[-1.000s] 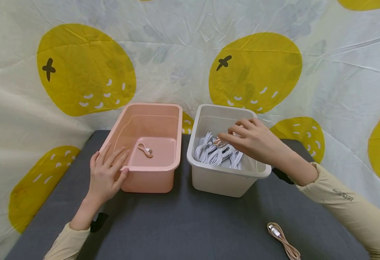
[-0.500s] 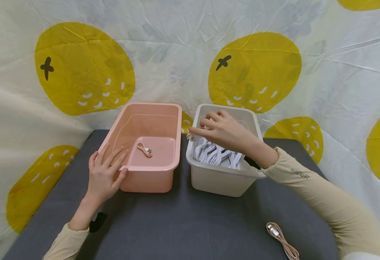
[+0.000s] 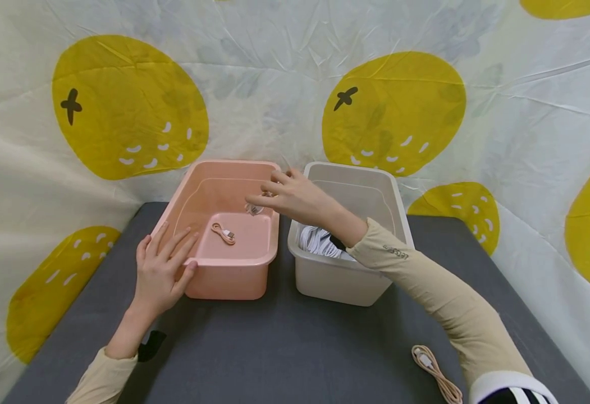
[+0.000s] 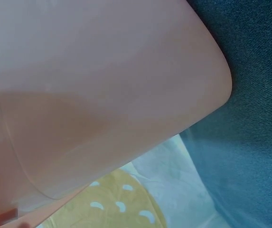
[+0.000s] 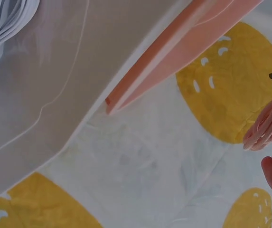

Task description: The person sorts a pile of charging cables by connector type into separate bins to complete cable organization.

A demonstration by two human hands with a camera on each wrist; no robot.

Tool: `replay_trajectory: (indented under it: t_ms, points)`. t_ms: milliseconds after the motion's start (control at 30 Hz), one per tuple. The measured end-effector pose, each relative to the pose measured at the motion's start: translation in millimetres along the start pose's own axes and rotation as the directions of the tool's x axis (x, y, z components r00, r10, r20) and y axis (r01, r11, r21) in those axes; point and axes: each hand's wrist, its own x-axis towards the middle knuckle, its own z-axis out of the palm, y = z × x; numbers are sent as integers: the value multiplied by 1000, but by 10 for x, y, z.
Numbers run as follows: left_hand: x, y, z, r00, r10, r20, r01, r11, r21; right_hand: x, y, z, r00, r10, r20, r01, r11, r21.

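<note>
In the head view, my left hand (image 3: pixel 158 278) rests on the near left corner of the pink bin (image 3: pixel 234 262), its fingers straight and spread over the rim. My right hand (image 3: pixel 300 196) holds a coiled pinkish charging cable (image 5: pixel 268 123) above the pink bin's right rim; its plug end (image 3: pixel 254 209) shows below the fingertips. A single beige coiled cable (image 3: pixel 223 233) lies on the pink bin's floor. Partly hidden under my right forearm, several white cable bundles (image 3: pixel 317 242) lie inside the off-white bin (image 3: pixel 335 280).
Another beige coiled cable (image 3: pixel 436 370) lies at the front right of the dark grey table (image 3: pixel 274 348). The two bins stand side by side with a narrow gap between them. A white cloth (image 3: pixel 264 101) printed with yellow fruit hangs behind the table.
My right hand has moved left with the pinkish cable, from over the off-white bin to the pink bin's right rim. My left hand has stayed in place.
</note>
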Motion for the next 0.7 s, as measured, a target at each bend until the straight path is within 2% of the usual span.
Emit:
replay_trajectory:
  t_ms: [133,367,700]
  points:
    - [-9,-9,4,1000,0,12,0,1000,12,133,-32,85,1000,-15,16,15,1000,-14]
    - [-9,-18,-7,999,-2,35,1,1000,25,353,-46,226,1000,-7,-6,6,996,-92]
    - [-19,-12,-20,998,-9,67,7,999,38,541,-22,382,997,51,58,-43,991,-128]
